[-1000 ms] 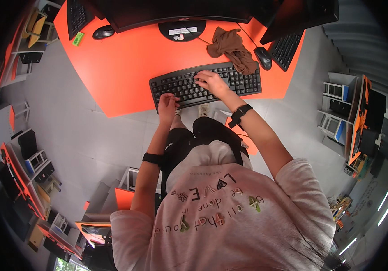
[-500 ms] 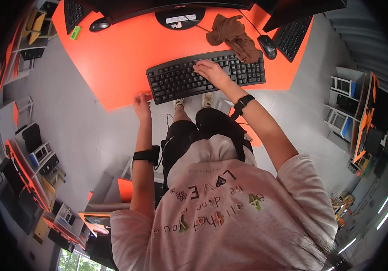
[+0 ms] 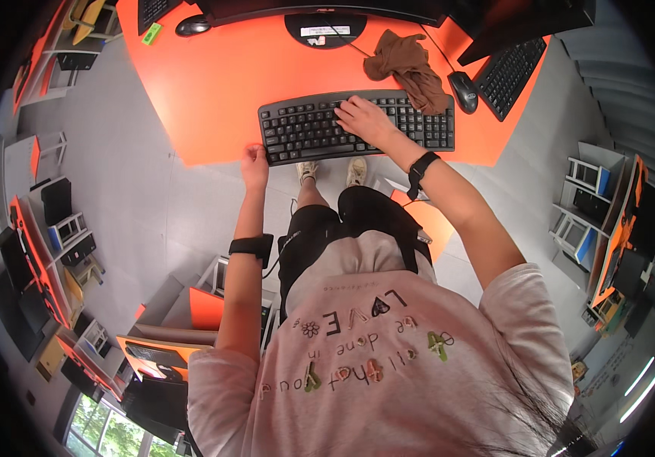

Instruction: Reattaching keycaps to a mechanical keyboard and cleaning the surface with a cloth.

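Note:
A black keyboard [image 3: 308, 137] lies along the near edge of the orange desk. Over its middle keys is my right hand [image 3: 365, 120], its fingers bent together with the tips down on the keys. Whether anything small is pinched there is hidden. At the keyboard's lower left corner, my left hand [image 3: 254, 165] is closed, fingers curled and right beside the corner. I cannot tell if they touch it or hold something. A crumpled brown cloth [image 3: 411, 68] rests partly on the keyboard's upper right end.
The orange desk [image 3: 213, 99] carries a monitor stand [image 3: 320, 39] at the back. A black mouse [image 3: 464, 92] and a second keyboard [image 3: 507, 76] are on the right. Another mouse [image 3: 193, 26] and a small green item [image 3: 151, 33] lie at the far left.
The whole view has tilted slightly. My left hand has come a little closer to the keyboard's left corner. My right hand remains over the middle keys, its fingers slightly shifted.

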The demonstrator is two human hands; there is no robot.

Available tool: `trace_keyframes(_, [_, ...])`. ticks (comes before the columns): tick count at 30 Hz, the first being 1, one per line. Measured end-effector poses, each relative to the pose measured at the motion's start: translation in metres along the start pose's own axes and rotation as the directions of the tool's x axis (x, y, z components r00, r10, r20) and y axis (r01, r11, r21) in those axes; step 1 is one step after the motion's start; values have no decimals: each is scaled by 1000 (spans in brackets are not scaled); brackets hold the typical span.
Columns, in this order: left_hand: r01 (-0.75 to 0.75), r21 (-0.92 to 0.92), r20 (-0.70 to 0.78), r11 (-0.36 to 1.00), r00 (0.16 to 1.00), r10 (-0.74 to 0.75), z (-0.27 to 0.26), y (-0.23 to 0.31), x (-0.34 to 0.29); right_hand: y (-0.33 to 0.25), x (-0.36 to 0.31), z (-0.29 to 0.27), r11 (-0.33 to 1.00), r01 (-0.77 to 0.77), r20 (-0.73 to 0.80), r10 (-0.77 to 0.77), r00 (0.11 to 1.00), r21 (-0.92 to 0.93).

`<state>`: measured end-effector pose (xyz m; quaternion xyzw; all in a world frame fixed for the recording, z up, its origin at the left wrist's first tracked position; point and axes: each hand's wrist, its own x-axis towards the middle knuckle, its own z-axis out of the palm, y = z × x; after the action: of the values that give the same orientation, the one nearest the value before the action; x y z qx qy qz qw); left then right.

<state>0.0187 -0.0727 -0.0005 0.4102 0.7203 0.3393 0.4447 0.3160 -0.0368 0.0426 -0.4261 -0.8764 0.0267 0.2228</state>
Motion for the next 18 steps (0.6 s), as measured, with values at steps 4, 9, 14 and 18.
trace_keyframes(4, [-8,73,-82,997,997,14,2,-2,-7,-6,6,-4,999,-1,278,11,961,-36])
trace_keyframes(9, [-175,250,-117,952,971,209,14,14,-16,-2,-11,8,998,7,185,6,983,-67])
trace_keyframes(14, [-152,220,-130,964,974,183,13,20,-21,-9,-14,-4,990,40,71,-31,997,-134])
trace_keyframes(18, [-315,278,-76,907,934,348,11,37,-26,-13,-14,-27,973,-213,-27,211,977,-85])
